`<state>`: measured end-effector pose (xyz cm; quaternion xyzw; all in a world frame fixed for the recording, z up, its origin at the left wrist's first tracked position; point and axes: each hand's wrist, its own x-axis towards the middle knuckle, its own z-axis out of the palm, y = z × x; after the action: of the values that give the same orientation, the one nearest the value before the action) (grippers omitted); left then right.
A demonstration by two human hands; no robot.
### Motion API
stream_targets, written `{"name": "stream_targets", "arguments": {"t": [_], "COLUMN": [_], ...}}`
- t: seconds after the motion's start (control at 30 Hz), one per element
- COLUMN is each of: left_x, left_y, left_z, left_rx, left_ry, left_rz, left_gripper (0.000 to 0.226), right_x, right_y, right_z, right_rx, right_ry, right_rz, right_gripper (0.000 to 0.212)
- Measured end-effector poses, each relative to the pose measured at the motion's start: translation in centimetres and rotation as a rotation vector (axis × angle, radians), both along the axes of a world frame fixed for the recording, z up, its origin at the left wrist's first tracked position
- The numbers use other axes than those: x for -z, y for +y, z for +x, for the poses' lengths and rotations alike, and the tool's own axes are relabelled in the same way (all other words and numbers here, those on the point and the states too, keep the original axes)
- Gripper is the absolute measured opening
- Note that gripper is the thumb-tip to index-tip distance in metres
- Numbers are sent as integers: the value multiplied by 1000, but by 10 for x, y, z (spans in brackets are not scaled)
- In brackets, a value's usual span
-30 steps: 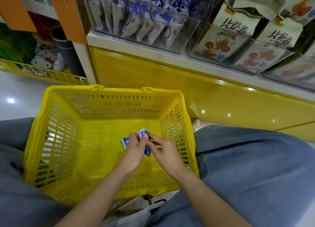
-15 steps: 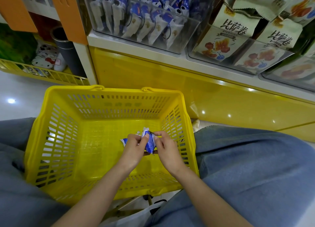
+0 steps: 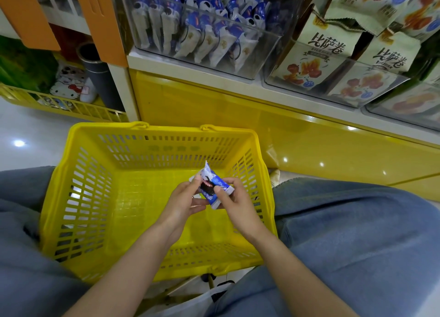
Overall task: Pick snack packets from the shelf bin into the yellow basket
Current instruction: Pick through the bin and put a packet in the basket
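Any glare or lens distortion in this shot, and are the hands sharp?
Head view: glare spots dot the glossy yellow shelf base and the floor; wide-angle distortion bends the shelf ledge; left hand, right hand and snack packet look sharp.

cam: head, sole view | mount: worn on the head | facing: forward and down | near: yellow basket [image 3: 171, 130] close below | far: shelf bin [image 3: 266, 52] along top edge
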<state>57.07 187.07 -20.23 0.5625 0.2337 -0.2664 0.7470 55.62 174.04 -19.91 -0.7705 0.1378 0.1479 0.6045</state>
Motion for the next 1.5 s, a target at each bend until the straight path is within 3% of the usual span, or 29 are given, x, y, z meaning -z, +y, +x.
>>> {"name": "stream_targets", "arguments": {"t": [0.13,0.27,0.47,0.57,0.73,0.83,0.97,1.3,1.4,1.5], "left_x": [-5,-12,-18,-20,-29,-39,-58,-167,-174,-169], "left_y": [4,3,-4,-8,-15,-20,-25,4,16,29], "left_z": [5,7,5,3,5,11,28,131,157,170], "left_rx": [-51,-7,78,188,130,79,167,184,295,390], "left_ry": [-53,-166,-295,-378,-464,-537,-702,-1397,-1386,-1322], "left_rz": [-15,21,173,299,275,299,463,1065,1253,1365], "left_gripper": [16,13,39,43,16,14,17,39,43,43], "right_x": [-5,-7,-12,-16,-33,-53,-91,-214,-234,-243], "right_y": [-6,-8,-13,-13,-15,-20,-30,-27,-16,-7], "right_z": [8,11,14,16,23,29,47,134,166,194], "right_rx": [62,174,313,330,229,127,73,121,54,-86], "right_ry": [29,85,101,74,47,14,-170,-838,-894,-779], "right_rz": [123,173,376,363,285,267,96,-477,-734,-1035], "right_gripper": [9,20,41,51,28,17,15,24,31,37]}}
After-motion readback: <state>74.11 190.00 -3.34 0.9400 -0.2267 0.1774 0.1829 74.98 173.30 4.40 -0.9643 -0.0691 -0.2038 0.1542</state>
